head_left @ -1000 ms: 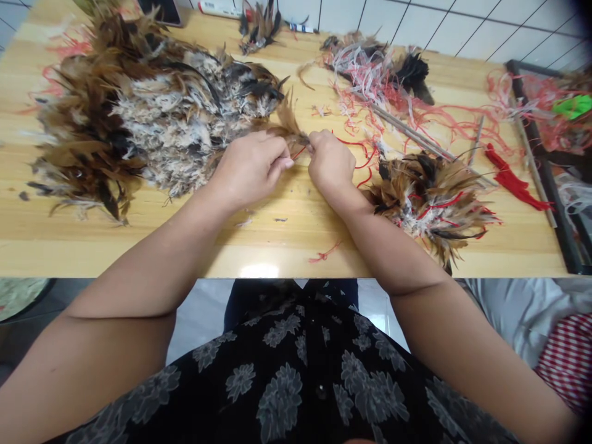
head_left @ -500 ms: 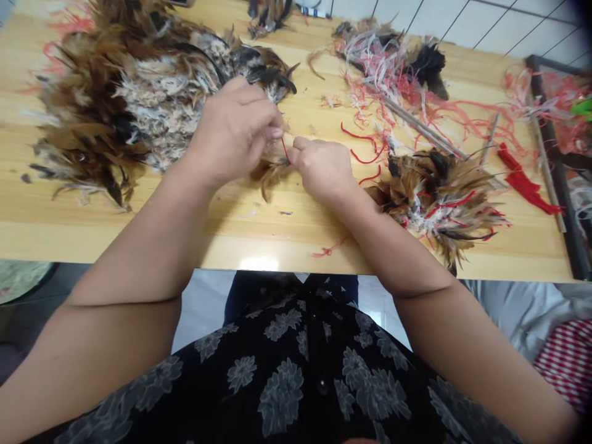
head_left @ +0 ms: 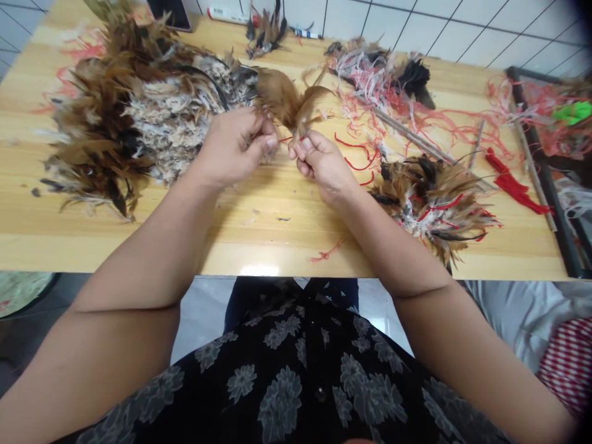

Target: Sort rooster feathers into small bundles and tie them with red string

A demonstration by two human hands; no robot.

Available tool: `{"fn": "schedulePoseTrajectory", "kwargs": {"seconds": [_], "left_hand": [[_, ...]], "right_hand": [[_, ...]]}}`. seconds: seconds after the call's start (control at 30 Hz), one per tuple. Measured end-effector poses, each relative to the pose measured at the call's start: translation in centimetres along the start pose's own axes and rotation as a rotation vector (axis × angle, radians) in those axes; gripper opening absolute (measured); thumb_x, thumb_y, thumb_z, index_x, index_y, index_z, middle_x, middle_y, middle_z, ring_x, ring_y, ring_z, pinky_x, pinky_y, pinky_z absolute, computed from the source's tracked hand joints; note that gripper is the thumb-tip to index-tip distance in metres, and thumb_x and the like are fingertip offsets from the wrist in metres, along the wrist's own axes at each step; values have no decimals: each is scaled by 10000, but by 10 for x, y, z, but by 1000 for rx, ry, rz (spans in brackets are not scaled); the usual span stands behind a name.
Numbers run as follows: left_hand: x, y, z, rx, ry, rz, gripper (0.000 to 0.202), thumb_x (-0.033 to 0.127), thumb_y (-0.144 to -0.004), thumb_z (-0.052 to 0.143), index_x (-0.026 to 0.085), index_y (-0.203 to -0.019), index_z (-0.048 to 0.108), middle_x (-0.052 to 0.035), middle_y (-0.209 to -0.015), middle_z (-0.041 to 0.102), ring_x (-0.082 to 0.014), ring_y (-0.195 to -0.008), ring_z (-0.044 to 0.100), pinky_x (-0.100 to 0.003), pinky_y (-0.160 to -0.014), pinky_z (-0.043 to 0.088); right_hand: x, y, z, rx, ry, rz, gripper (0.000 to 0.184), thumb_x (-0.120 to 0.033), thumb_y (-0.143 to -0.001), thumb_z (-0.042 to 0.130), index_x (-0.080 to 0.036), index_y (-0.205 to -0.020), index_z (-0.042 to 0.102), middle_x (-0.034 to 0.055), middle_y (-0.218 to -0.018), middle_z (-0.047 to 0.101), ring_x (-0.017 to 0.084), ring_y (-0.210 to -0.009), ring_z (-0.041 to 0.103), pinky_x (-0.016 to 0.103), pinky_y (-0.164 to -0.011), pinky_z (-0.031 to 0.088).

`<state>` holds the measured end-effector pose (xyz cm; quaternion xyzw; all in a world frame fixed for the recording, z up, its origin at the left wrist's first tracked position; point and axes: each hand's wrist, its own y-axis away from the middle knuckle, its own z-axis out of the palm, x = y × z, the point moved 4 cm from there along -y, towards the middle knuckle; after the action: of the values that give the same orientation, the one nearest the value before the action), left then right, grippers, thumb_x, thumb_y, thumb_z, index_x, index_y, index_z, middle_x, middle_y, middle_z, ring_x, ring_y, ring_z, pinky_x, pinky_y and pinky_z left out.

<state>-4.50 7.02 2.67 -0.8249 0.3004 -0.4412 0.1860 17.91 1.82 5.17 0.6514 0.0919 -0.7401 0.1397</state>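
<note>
Hands (head_left: 243, 145), 2, with 1 feather bunch (head_left: 296, 106)

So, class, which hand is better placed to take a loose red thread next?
Probably the right hand: it sits beside the loose threads, though it pinches feathers; the left hand is farther away.
</note>
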Motion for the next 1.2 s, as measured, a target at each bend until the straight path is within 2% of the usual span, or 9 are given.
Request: {"fn": "schedulePoseTrajectory", "kwargs": {"seconds": [0.17, 0.3, 0.5, 0.63, 0.8, 0.9, 1.0, 1.07, 1.2], "left_hand": [[17, 9, 15, -15, -78, 131, 528, 826, -1221, 788, 346, -1003, 771, -61, -904, 753, -353, -937, 731, -591, -992, 651], [48, 16, 23, 8, -216, 221, 403, 636, -1316, 654, 340, -1057, 741, -88, -965, 762, -378, -980, 742, -617, -978, 646], [77, 19, 43, 43, -381, 338, 387, 475, -1345, 487, 306, -1031, 638, -94, -929, 712, -363, -917, 714, -541, -836, 587], [72, 13, 51, 7, -453, 279, 525, 510, -1372, 386, 297, -950, 613, -111, -886, 669, -380, -962, 708, -571, -906, 617], [49, 0, 18, -108, -296, 153, 413, 606, -1262, 654, 343, -946, 700, -109, -952, 742, -409, -1075, 732, -636, -1081, 615], [39, -5, -6, -210, -167, 130, 374, 669, -1198, 749, 355, -997, 774, -81, -968, 814, -367, -1004, 740, -583, -993, 645], [29, -7, -16, -178, 37, -27, 472, 794, -1086, 907, 346, -992, 794, -47, -929, 823, -347, -964, 763, -541, -953, 685], [24, -7, -10, -118, 150, -112, 529, 825, -1003, 1000, 344, -967, 782, -34, -879, 800, -361, -982, 790, -543, -964, 700], [18, -6, 11, -69, 302, -113, 621, 939, -980, 994, 355, -983, 783, -23, -843, 792, -385, -1008, 819, -585, -993, 696]], "right_hand": [[6, -5, -4, 120, 63, 93, 452, -130, -1328, 458, -229, -891, 514, -56, -881, 538, 64, -703, 401, 149, -696, 369], [-3, -5, -10, 180, 540, 47, 463, -127, -1318, 420, -223, -887, 559, -14, -940, 599, 123, -923, 617, 226, -925, 509], [-26, 11, -2, 90, 1332, 42, 392, -180, -1294, 472, -202, -1448, 832, 150, -1602, 818, 282, -1309, 803, 388, -1068, 582], [-24, 12, 5, -8, 1475, 8, 548, -197, -1322, 322, -198, -1530, 828, 234, -1580, 840, 317, -1312, 832, 426, -1055, 601], [-26, 17, 13, -220, 1604, -31, 669, -46, -1259, 314, -154, -1667, 833, 244, -1686, 838, 424, -1560, 853, 497, -1105, 657], [-26, 15, 13, -289, 1382, -74, 470, 14, -1215, 494, -148, -1414, 887, 175, -1589, 884, 379, -1543, 838, 465, -1175, 647], [-20, 11, 10, -209, 746, -70, 402, -6, -1230, 539, -216, -925, 694, 51, -1090, 812, 193, -1097, 777, 294, -978, 619], [-12, 10, 9, -133, 311, 20, 451, -87, -1280, 559, -246, -858, 560, -13, -902, 657, 128, -819, 595, 205, -757, 509], [-5, 18, 18, -67, -214, 248, 444, -43, -1231, 646, -246, -867, 495, -64, -818, 576, 89, -671, 429, 149, -604, 362]]}}
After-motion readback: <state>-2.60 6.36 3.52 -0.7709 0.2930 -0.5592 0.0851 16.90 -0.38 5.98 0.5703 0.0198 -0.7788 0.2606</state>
